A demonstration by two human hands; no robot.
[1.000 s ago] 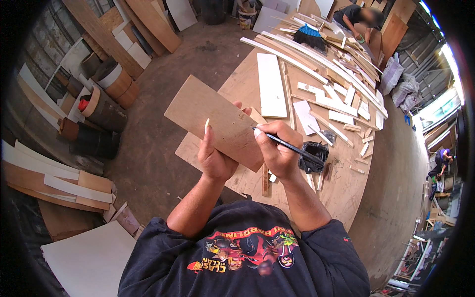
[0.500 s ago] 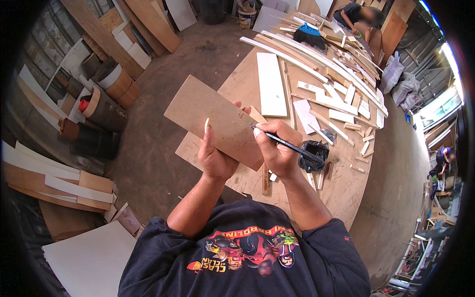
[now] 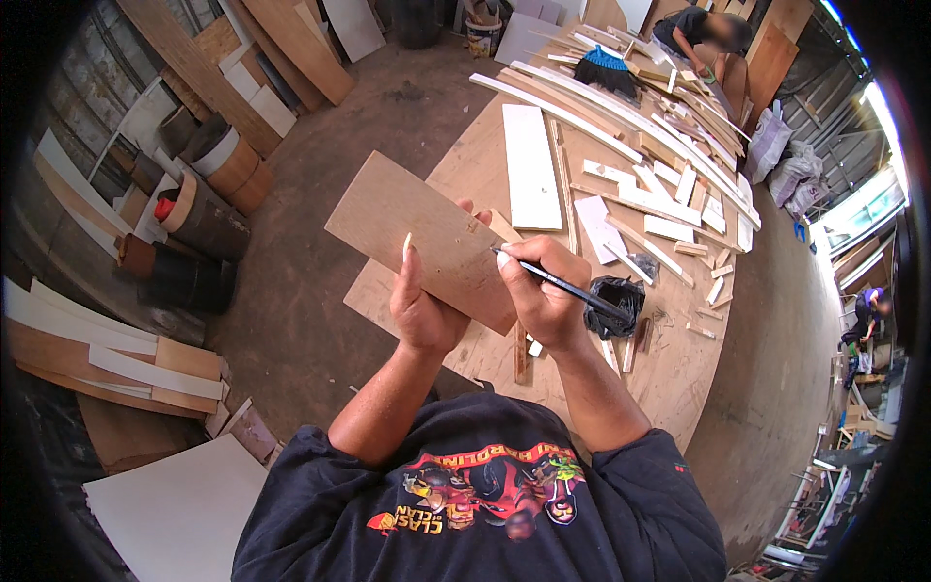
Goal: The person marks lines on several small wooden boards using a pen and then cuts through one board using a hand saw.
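Note:
A rectangular tan wooden board (image 3: 388,209) is tilted in my left hand (image 3: 427,320), with the long-nailed thumb against its face and fingertips showing behind its upper edge. My right hand (image 3: 548,296) grips a slim black pen (image 3: 582,294), whose point rests on or just over the board's right part, near some small marks. Beneath both hands is a large plywood table (image 3: 664,388) strewn with white strips (image 3: 529,165), offcuts and a crumpled black plastic bag (image 3: 618,322) just right of my right hand.
A co-worker (image 3: 689,44) bends at the table's far end, beside a blue brush (image 3: 606,68). Another person (image 3: 863,315) is far right. Drums (image 3: 189,281) and leaning boards (image 3: 116,359) line the left, beside bare floor (image 3: 291,281). Sacks (image 3: 776,160) lie right of the table.
The board's upper left corner has shifted very slightly down and right with my left hand. The co-worker at the far end has moved their head and arms a little.

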